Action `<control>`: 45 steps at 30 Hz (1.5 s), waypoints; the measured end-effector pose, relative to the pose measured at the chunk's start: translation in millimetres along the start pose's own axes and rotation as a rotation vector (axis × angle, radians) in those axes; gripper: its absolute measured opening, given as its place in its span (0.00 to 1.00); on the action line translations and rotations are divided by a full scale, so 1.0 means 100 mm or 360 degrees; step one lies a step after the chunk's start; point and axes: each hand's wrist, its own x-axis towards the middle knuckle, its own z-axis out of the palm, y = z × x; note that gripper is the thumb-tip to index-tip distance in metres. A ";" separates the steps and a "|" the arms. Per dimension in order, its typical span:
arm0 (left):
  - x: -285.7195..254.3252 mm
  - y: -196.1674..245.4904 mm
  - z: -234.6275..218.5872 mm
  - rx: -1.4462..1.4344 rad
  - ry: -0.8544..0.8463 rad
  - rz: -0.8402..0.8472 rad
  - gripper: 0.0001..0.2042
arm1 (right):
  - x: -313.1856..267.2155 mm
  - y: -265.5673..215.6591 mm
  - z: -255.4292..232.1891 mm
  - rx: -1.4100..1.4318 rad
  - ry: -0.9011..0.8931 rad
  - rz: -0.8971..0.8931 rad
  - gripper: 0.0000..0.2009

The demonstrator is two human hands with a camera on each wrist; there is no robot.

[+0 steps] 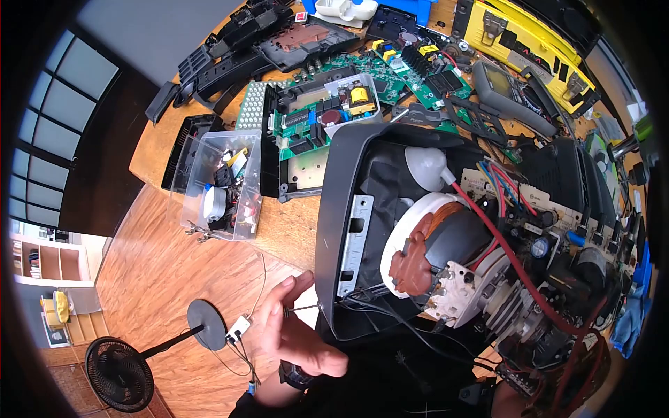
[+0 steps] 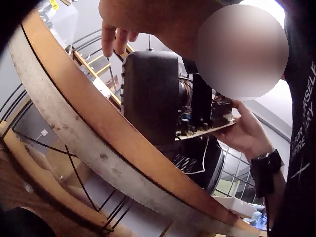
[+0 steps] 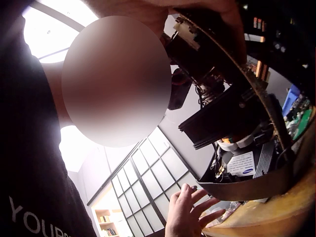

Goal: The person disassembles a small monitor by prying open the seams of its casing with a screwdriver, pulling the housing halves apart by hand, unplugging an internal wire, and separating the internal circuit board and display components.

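Note:
An opened television or monitor with a dark plastic housing [image 1: 336,174] tilts at the table edge, its picture tube [image 1: 453,237] and red wire [image 1: 481,216] exposed. My left hand [image 1: 300,338] is beside the housing's lower left corner, its fingers spread and relaxed. A thin rod [image 1: 306,307] runs between its fingers and the housing; I cannot tell whether the hand touches it. My right hand [image 2: 247,133] grips the edge of the set's circuit board [image 2: 205,134], thumb and fingers on either side. In the head view that hand is mostly hidden behind wires and parts.
A clear plastic box [image 1: 244,195] of small parts stands at the table's left edge. Behind it lie an opened casing with a green board [image 1: 300,129], a grey handheld meter [image 1: 498,83] and a yellow case [image 1: 519,52]. A black fan [image 1: 120,376] stands on the floor.

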 end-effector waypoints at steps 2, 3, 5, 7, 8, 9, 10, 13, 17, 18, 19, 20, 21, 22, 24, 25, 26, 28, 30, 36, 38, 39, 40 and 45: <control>-0.05 -0.02 0.01 0.0006 -0.0127 0.0026 0.55 | 0.01 0.00 0.00 0.0006 0.0013 -0.0002 0.41; -0.07 0.02 0.11 -0.0029 -0.0052 -0.0041 0.56 | 0.01 0.00 0.00 0.0010 0.0018 -0.0003 0.41; -0.07 0.12 0.12 -0.0017 -0.0117 -0.0182 0.62 | 0.02 0.00 0.01 0.0016 0.0029 -0.0005 0.41; -0.09 0.15 0.19 -0.0095 -0.0091 -0.0217 0.61 | 0.03 0.00 0.01 0.0024 0.0039 -0.0008 0.41; -0.10 0.16 0.22 -0.0173 -0.0066 -0.0253 0.60 | 0.03 0.00 0.01 0.0028 0.0045 -0.0009 0.41; -0.10 0.18 0.21 -0.0172 -0.0067 -0.0252 0.60 | 0.04 0.00 0.01 0.0032 0.0051 -0.0009 0.41; -0.10 0.20 0.19 -0.0181 -0.0093 -0.0310 0.58 | 0.04 0.00 0.01 0.0037 0.0057 -0.0010 0.41; -0.08 0.20 0.17 -0.0210 -0.0142 -0.0350 0.54 | 0.05 0.00 0.02 0.0049 0.0079 -0.0013 0.40; -0.09 0.19 0.16 -0.0263 -0.0154 -0.0341 0.51 | 0.05 0.00 0.02 0.0062 0.0104 -0.0016 0.40; -0.09 0.18 0.16 -0.0263 -0.0155 -0.0341 0.51 | 0.06 0.00 0.03 0.0065 0.0110 -0.0017 0.40; -0.09 0.17 0.15 -0.0245 -0.0173 -0.0323 0.50 | 0.06 0.00 0.03 0.0068 0.0116 -0.0018 0.40; -0.09 0.17 0.14 -0.0229 -0.0193 -0.0307 0.50 | 0.06 0.00 0.03 0.0070 0.0122 -0.0019 0.40; -0.08 0.17 0.13 -0.0230 -0.0193 -0.0307 0.50 | 0.06 0.00 0.03 0.0072 0.0129 -0.0021 0.40; -0.07 0.17 0.12 -0.0229 -0.0216 -0.0306 0.49 | 0.07 0.00 0.03 0.0075 0.0135 -0.0023 0.40; -0.06 0.16 0.12 -0.0227 -0.0238 -0.0306 0.48 | 0.07 0.00 0.04 0.0081 0.0145 -0.0026 0.39; -0.06 0.16 0.12 -0.0255 -0.0229 -0.0299 0.47 | 0.08 0.00 0.04 0.0085 0.0150 -0.0028 0.39; -0.06 0.15 0.13 -0.0284 -0.0221 -0.0293 0.46 | 0.08 0.00 0.05 0.0088 0.0155 -0.0029 0.39; -0.05 0.17 0.12 -0.0247 -0.0230 -0.0297 0.46 | 0.08 0.00 0.05 0.0092 0.0167 -0.0029 0.39; -0.05 0.18 0.12 -0.0213 -0.0240 -0.0301 0.45 | 0.08 0.00 0.05 0.0096 0.0182 -0.0029 0.39; -0.06 0.18 0.13 -0.0236 -0.0229 -0.0305 0.43 | 0.10 0.00 0.05 0.0111 0.0220 -0.0039 0.38; -0.08 0.18 0.14 -0.0176 -0.0216 -0.0296 0.41 | 0.11 0.00 0.06 0.0117 0.0231 -0.0039 0.38; -0.08 0.19 0.14 -0.0175 -0.0217 -0.0297 0.41 | 0.11 0.00 0.06 0.0120 0.0236 -0.0039 0.38; -0.08 0.19 0.14 -0.0179 -0.0212 -0.0302 0.41 | 0.11 0.00 0.07 0.0124 0.0241 -0.0040 0.38; -0.07 0.19 0.16 -0.0196 -0.0179 -0.0313 0.38 | 0.13 0.00 0.07 0.0138 0.0270 -0.0046 0.38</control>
